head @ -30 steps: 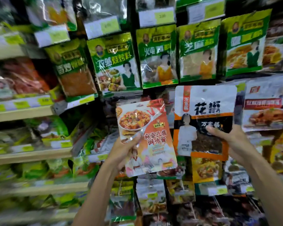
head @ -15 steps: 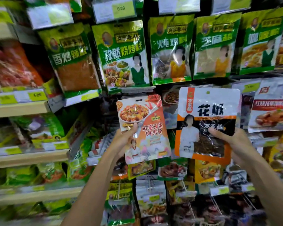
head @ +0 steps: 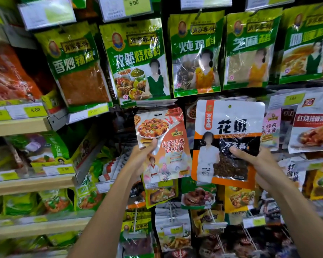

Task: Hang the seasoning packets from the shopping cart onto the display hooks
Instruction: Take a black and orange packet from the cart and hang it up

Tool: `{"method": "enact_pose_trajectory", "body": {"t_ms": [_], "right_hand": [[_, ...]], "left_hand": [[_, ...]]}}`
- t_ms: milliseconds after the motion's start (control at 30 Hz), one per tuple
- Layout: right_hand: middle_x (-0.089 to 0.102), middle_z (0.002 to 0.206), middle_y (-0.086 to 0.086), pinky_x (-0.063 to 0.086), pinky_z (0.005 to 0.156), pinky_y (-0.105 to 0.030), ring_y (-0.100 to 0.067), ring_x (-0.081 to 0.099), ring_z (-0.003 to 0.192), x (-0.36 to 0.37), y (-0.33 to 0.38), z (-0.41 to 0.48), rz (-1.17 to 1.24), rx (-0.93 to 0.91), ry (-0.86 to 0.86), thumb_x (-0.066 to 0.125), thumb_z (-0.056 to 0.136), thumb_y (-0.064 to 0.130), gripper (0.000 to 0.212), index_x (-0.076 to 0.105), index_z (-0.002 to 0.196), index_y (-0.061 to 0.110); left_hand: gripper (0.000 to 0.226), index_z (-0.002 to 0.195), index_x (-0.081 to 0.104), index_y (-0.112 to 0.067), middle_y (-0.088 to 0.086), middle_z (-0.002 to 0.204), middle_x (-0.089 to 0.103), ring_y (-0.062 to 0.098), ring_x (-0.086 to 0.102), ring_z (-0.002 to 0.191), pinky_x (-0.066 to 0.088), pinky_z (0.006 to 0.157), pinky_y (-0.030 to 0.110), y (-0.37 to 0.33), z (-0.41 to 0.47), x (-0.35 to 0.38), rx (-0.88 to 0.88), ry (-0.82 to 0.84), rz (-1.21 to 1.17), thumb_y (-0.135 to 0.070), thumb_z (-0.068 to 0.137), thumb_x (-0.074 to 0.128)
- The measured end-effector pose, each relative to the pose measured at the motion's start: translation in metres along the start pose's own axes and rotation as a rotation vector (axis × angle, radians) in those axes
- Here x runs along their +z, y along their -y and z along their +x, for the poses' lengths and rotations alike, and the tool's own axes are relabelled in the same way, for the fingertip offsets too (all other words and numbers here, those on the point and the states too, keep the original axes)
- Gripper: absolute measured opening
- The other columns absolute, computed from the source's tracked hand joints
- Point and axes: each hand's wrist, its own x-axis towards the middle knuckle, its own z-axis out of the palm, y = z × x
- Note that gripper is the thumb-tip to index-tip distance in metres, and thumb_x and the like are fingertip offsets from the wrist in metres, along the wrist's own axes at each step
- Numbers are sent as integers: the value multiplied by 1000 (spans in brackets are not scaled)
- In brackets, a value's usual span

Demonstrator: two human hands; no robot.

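Observation:
My left hand (head: 140, 157) grips an orange mapo-tofu seasoning packet (head: 164, 142) by its left edge, thumb on its front. My right hand (head: 257, 161) grips a white, orange and black peppercorn packet (head: 226, 138) at its right side, thumb across the clear window. Both packets are held upright side by side in front of the hanging display. Wire display hooks (head: 171, 211) with price tags stick out of the rows below them. The shopping cart is out of view.
A row of green seasoning bags (head: 138, 60) hangs just above the two packets. White and red sauce packets (head: 313, 127) hang at the right. Wooden shelves (head: 26, 125) with price labels and green bags fill the left side.
Both hands have carried their packets up and nearer to the display. The view has tilted and closed in, so the green row sits lower and larger.

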Motion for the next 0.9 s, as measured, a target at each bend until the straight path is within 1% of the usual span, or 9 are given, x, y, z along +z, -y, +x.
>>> {"method": "enact_pose_trajectory", "body": {"t_ms": [67,133,200,333,433,600,733,833,900], "right_hand": [[45,145,-8,34,113,-52,-30,40,137,0,-1,0,-4,6,-4,82,62,36,87,42,134,8],[35,154,-8,30,115,-52,-27,33,142,-1,-3,1,-7,20,0,83,61,38,105,30,148,11],[37,152,-7,29,116,-51,-26,34,141,-2,-5,1,3,31,-3,83,60,39,105,32,148,10],[69,117,-4,44,103,-42,-18,62,114,0,-10,3,-16,41,15,79,64,32,60,61,118,10],[76,94,2,49,92,-35,-10,70,93,5,-15,4,-32,43,30,77,64,29,38,68,98,13],[76,98,-3,49,93,-41,-18,70,97,12,-18,4,-17,65,59,79,61,33,44,68,99,14],[75,100,-3,49,96,-44,-22,69,101,18,-16,5,-25,58,94,78,63,32,45,67,103,13],[75,100,-2,48,99,-46,-20,69,101,33,-15,6,-34,85,128,78,64,31,47,66,106,13],[74,102,0,46,102,-46,-15,68,101,50,-15,7,-48,95,160,78,64,31,50,65,109,13]], "left_hand": [[35,96,68,-6,7,71,38,16,44,43,38,46,30,3,4,0,-15,-16,1,-38,82,69],[36,99,67,-4,0,61,40,15,43,43,35,46,31,8,9,-1,-41,-50,16,-37,86,67],[34,94,64,-5,-7,50,38,13,41,41,33,48,32,10,14,0,-65,-97,30,-38,86,67],[39,72,52,-7,-4,48,27,15,38,42,34,50,32,12,23,6,-16,-207,140,-39,86,67],[44,61,45,-10,-5,41,32,19,39,46,38,55,37,15,26,16,14,-323,210,-39,86,69],[43,66,58,-4,9,59,57,24,57,58,46,58,36,14,20,25,53,-578,301,-40,77,77],[34,86,68,-3,13,82,68,30,64,80,45,63,34,12,1,20,80,-624,551,-37,83,73],[34,108,63,-3,13,99,67,27,63,90,45,66,30,8,-18,7,101,-636,659,-28,87,70],[32,115,60,-4,12,105,66,24,62,96,45,72,26,3,-32,-6,151,-602,693,-26,91,64]]}}
